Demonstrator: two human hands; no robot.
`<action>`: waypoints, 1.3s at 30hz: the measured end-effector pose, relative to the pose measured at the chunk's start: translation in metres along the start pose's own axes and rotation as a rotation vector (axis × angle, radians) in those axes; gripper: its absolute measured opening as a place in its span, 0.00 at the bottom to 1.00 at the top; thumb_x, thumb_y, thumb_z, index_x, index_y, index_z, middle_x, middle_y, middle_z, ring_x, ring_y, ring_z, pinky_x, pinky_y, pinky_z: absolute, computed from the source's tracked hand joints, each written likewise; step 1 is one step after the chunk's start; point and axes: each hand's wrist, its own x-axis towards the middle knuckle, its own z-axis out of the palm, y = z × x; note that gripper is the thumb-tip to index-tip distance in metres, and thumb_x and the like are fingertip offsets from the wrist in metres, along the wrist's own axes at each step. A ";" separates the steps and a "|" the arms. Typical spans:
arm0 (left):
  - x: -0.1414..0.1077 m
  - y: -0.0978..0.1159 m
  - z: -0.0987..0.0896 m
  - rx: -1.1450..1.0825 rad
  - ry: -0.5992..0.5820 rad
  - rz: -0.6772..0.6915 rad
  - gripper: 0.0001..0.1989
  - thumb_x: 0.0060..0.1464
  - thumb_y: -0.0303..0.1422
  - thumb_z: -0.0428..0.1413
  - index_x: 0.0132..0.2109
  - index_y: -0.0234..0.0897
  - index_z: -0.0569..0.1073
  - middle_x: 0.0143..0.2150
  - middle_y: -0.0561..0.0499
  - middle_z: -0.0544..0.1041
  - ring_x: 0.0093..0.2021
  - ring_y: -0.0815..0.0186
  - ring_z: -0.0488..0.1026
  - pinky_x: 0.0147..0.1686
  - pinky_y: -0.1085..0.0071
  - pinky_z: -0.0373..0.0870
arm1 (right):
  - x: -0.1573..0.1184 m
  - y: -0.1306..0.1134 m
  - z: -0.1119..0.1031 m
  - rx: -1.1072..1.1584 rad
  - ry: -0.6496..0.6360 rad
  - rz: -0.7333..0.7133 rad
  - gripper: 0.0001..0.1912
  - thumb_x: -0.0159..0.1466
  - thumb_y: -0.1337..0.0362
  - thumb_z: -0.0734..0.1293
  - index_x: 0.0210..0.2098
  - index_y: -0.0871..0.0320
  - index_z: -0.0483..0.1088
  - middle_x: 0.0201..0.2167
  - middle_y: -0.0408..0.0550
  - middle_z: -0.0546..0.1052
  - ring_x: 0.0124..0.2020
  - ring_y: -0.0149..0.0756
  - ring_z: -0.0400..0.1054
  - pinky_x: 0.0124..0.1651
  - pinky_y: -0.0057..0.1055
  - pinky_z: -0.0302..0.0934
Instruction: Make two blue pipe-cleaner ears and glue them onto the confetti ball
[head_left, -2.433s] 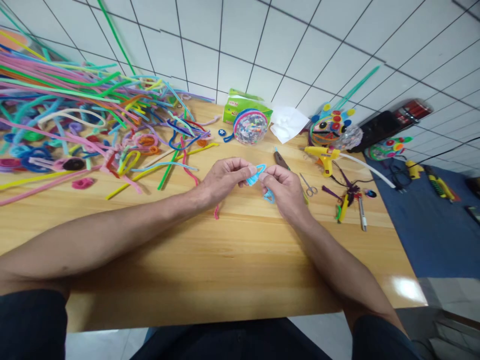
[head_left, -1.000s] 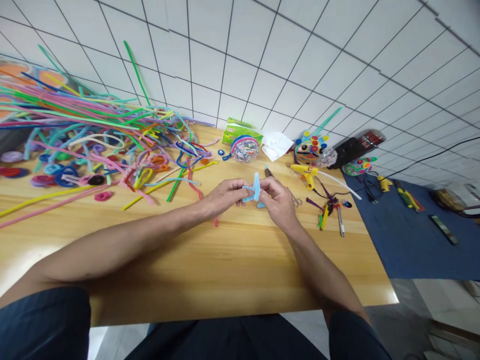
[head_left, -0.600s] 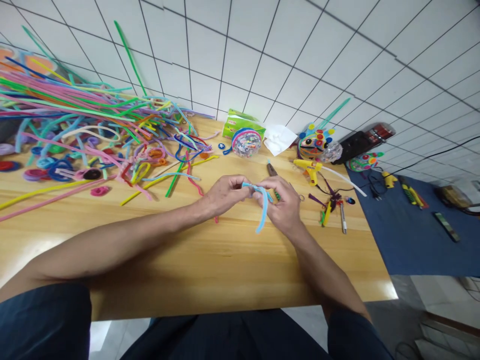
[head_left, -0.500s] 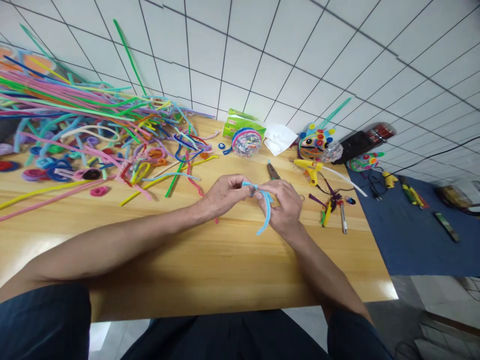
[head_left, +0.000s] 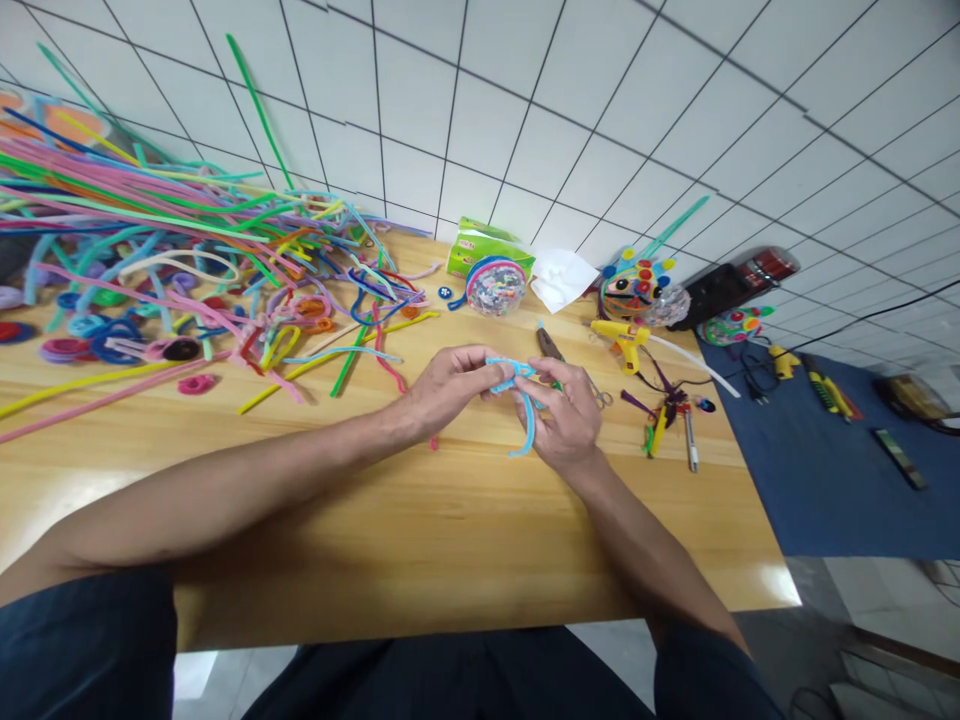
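Observation:
Between my two hands, above the wooden table (head_left: 420,530), is a light blue pipe cleaner (head_left: 527,425), bent into a small coil with one loose end curving down. My left hand (head_left: 454,385) pinches the coil's left side between thumb and fingers. On the other side my right hand (head_left: 566,410) is closed on it, fingertips against the coil and the loose end in front of the palm. Just beyond my right hand lie dark-handled pliers (head_left: 550,343), partly covered by it. Scissor handles (head_left: 602,397) show to its right.
Pipe cleaners (head_left: 150,200) in many colours heap up on the left. Along the wall stand a green box (head_left: 480,245), a clear decorated ball (head_left: 496,287) and a decorated round piece (head_left: 634,290). A yellow glue gun (head_left: 624,342) and a white pen (head_left: 691,440) lie to the right.
The coil has turned so more of its looped side shows. The loose end has swung slightly and hangs shorter. My right fingers have shifted, uncovering more of the pliers and scissors.

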 end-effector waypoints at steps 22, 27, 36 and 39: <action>0.001 -0.010 -0.002 0.152 0.027 0.050 0.23 0.52 0.54 0.70 0.33 0.37 0.79 0.28 0.54 0.73 0.30 0.68 0.66 0.33 0.69 0.65 | 0.022 -0.020 0.004 0.707 -0.169 0.920 0.18 0.61 0.49 0.78 0.43 0.52 0.77 0.31 0.40 0.79 0.33 0.34 0.72 0.38 0.32 0.67; 0.003 -0.013 -0.003 0.039 0.030 0.054 0.21 0.53 0.51 0.70 0.38 0.37 0.80 0.34 0.51 0.79 0.33 0.67 0.71 0.37 0.70 0.72 | 0.022 -0.015 0.002 0.662 -0.128 0.924 0.13 0.62 0.54 0.76 0.43 0.52 0.78 0.31 0.41 0.81 0.32 0.34 0.72 0.37 0.32 0.66; 0.002 -0.016 -0.002 0.118 0.076 0.039 0.25 0.46 0.54 0.75 0.35 0.35 0.84 0.30 0.50 0.82 0.31 0.67 0.73 0.35 0.70 0.72 | 0.024 -0.017 0.002 0.683 -0.133 0.968 0.13 0.61 0.51 0.77 0.36 0.53 0.77 0.28 0.41 0.78 0.29 0.33 0.69 0.33 0.32 0.63; 0.000 -0.017 -0.002 0.127 0.083 0.050 0.26 0.45 0.56 0.75 0.33 0.35 0.84 0.31 0.49 0.84 0.31 0.67 0.74 0.36 0.70 0.73 | 0.022 -0.018 0.004 0.620 -0.145 0.952 0.12 0.61 0.52 0.76 0.35 0.53 0.77 0.27 0.40 0.77 0.29 0.33 0.68 0.34 0.32 0.63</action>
